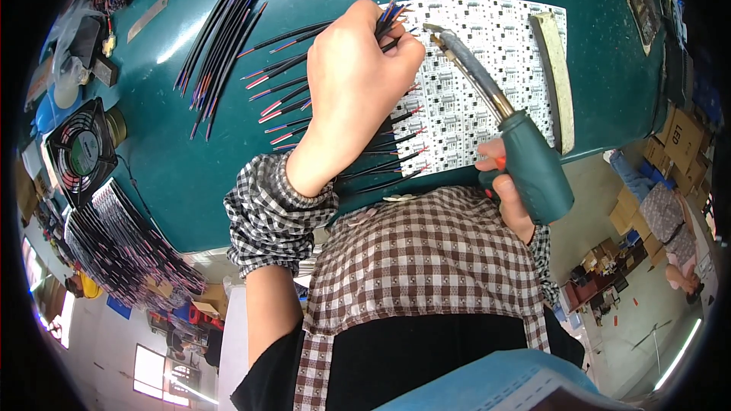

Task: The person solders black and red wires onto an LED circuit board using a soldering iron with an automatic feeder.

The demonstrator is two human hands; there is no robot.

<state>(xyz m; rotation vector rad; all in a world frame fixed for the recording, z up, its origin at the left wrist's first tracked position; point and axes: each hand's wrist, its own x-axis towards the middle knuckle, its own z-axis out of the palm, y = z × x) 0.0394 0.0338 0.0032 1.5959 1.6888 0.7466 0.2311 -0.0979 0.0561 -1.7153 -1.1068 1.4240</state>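
My left hand [346, 80] is closed around a small bunch of thin black cables [390, 19] with red and blue stripped ends, held over the left edge of a white circuit board panel [449, 144]. In my right hand [515, 205] is a green gun-shaped soldering iron [537, 164]. Its tip points up and left over the panel, a short way right of the bunched cable ends, apart from them. Below my left hand, several cables [285, 95] lie in a row, their right ends on the panel's left edge. My left palm hides part of that row.
A loose pile of cables [221, 46] lies left on the green table [190, 205]. A pale curved bar [556, 80] rests on the panel's right side. A fan [82, 154] stands at the left edge, near a hanging cable bundle [126, 243]. Another person [670, 221] is far right.
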